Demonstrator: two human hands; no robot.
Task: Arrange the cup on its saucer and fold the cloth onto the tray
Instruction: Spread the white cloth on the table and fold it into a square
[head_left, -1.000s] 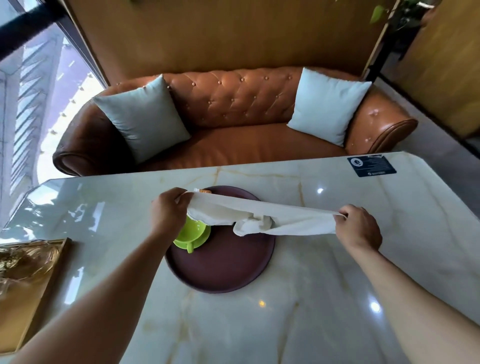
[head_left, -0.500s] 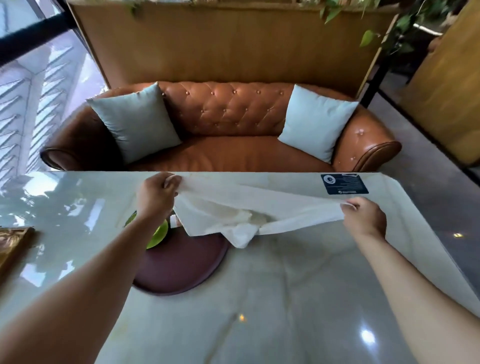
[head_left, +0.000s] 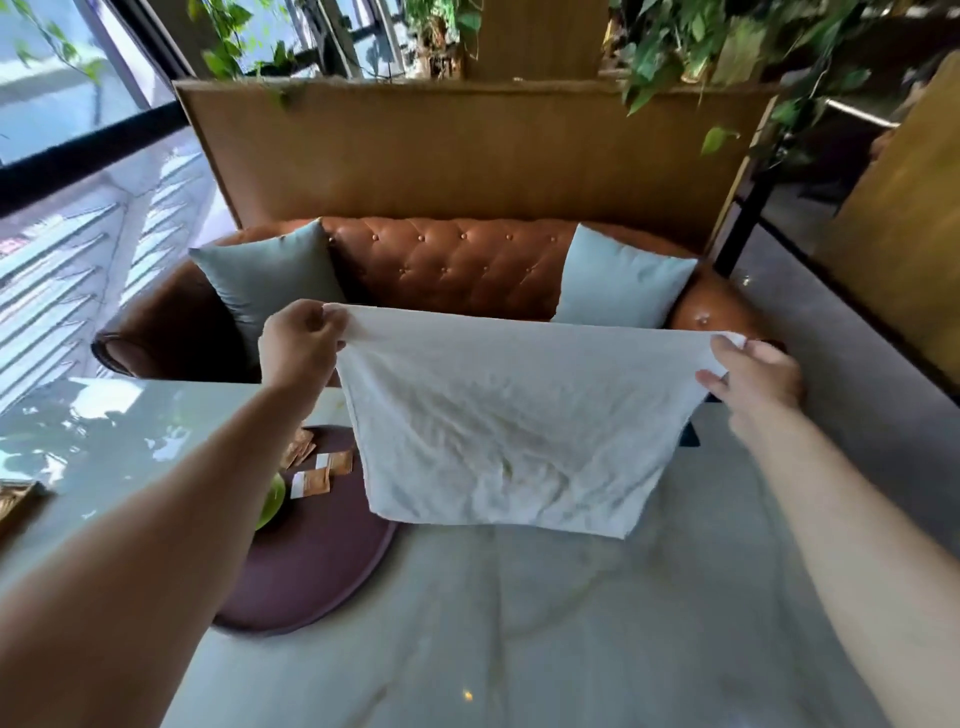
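While held taut, cloth (head_left: 504, 431) spans left hand (head_left: 298, 345) | right hand (head_left: 753, 382).

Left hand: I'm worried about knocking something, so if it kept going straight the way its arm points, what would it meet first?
Probably the grey cushion on the sofa, directly beyond the left hand. The cloth it pinches hangs to its right. Depth is unclear.
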